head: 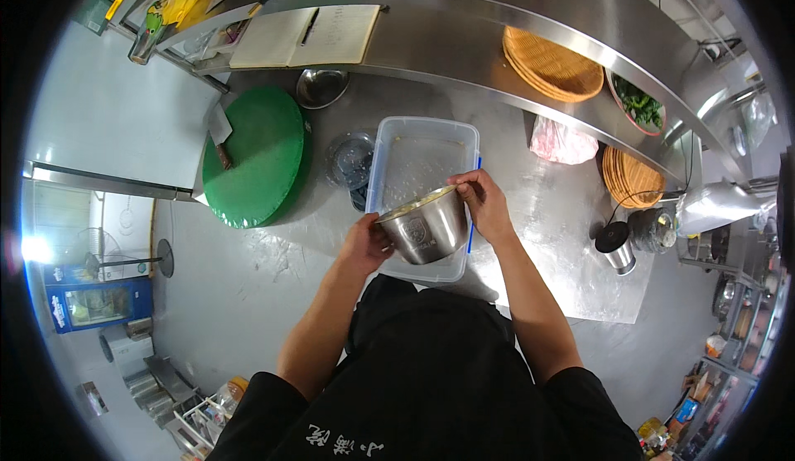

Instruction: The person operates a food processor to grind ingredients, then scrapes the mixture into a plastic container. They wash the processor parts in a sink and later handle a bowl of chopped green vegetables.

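Observation:
A stainless steel pot [428, 228] is held over a clear plastic storage box [425, 127], tilted away from me. My left hand [366, 247] grips its left side near the rim. On the opposite side, my right hand [484, 203] has its fingers over the rim and the thumb against the wall. Pale yellowish bits line the pot's rim; most of its inside is hidden from me. Small pale specks are scattered across the bottom of the box.
Left of the box stand a transparent bowl [351, 158] and a green round chopping board [261, 157] with a cleaver [220, 129]. A steel bowl [323, 87] sits behind. The steel shelf [435, 45] overhangs the back, bearing an open notebook [335, 36] and wicker baskets [553, 67].

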`<state>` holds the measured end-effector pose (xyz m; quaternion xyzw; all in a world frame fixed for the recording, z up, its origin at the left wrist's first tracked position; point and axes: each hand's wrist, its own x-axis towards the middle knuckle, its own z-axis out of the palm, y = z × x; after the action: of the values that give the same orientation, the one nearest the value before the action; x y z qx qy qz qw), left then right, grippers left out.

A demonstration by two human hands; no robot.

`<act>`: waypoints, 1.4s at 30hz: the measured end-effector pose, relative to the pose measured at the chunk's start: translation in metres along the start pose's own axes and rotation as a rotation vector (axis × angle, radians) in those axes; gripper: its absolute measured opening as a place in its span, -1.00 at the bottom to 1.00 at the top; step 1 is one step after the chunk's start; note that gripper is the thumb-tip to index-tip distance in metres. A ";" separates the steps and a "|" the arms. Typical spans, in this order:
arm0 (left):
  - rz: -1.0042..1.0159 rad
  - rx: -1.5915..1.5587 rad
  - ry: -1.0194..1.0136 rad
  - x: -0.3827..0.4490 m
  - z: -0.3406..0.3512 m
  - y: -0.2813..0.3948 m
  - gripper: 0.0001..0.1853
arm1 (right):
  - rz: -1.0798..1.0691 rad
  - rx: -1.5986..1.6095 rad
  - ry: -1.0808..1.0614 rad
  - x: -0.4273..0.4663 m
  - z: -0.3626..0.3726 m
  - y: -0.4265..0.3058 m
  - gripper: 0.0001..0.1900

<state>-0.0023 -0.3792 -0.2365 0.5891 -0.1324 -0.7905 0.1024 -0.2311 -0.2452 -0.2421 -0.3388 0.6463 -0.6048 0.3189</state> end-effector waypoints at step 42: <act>0.096 0.560 -0.851 0.034 -0.080 0.041 -0.76 | 0.420 -1.295 0.163 0.053 0.119 -0.078 0.32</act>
<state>0.0650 -0.4360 -0.2754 0.2133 -0.3960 -0.8890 -0.0864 -0.1593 -0.3591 -0.1720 -0.2821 0.9516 -0.0454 0.1128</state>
